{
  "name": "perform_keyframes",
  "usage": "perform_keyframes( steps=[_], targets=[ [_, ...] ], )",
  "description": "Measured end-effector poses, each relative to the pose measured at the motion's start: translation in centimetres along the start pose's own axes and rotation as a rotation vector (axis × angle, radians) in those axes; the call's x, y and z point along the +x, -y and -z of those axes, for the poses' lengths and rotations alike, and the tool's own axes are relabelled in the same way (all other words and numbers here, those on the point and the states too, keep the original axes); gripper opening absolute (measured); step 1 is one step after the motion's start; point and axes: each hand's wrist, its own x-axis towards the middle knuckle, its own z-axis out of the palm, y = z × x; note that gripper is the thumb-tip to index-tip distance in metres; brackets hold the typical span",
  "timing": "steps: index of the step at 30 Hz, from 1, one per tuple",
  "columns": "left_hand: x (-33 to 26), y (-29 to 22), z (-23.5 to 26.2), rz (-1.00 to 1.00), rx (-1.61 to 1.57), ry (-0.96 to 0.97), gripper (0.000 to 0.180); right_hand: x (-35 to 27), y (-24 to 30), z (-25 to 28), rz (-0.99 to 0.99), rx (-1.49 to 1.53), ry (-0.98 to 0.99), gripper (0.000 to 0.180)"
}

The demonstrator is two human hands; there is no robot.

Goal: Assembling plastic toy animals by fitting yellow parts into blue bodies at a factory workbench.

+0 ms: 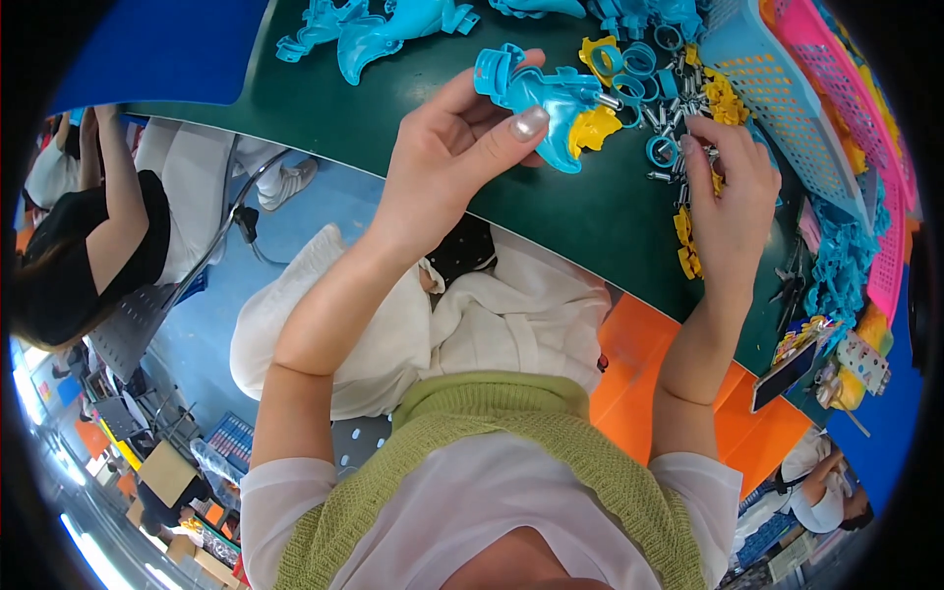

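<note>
My left hand (462,138) grips a glossy turquoise plastic shell part (560,108) between thumb and fingers, raised over the dark green table (334,128). A yellow piece (595,128) shows at the part's right side, and a short metal pin (609,101) sticks out above it. To the right, my right hand (733,187) reaches into a scatter of small metal pins (661,120), thumb and index finger pinched together. What lies between those fingertips is too small to make out. Turquoise rings (639,61) and yellow pieces (725,96) lie around the pins.
More turquoise shell parts (398,37) lie along the table's far side. A light blue basket (752,74) and a pink basket (821,64) stand at the right. Below them are tangled turquoise pieces (846,256) and a phone (784,377). Another person (118,211) sits at the left.
</note>
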Motion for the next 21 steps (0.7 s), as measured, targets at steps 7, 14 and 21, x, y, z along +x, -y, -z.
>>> perform_keyframes(
  steps=[7, 14, 21],
  targets=[
    [-0.3, 0.0, 0.0, 0.044, 0.118, 0.049, 0.046, -0.2, 0.8, -0.4, -0.003, 0.176, 0.114, 0.010],
    [-0.2, 0.1, -0.1, 0.039, 0.129, 0.049, 0.046, -0.1, 0.6, -0.6, -0.043, 0.231, 0.018, 0.011],
    [-0.3, 0.0, 0.0, 0.034, 0.138, 0.029, 0.047, 0.2, -0.1, -1.6, -0.053, 0.163, -0.084, 0.010]
  ],
)
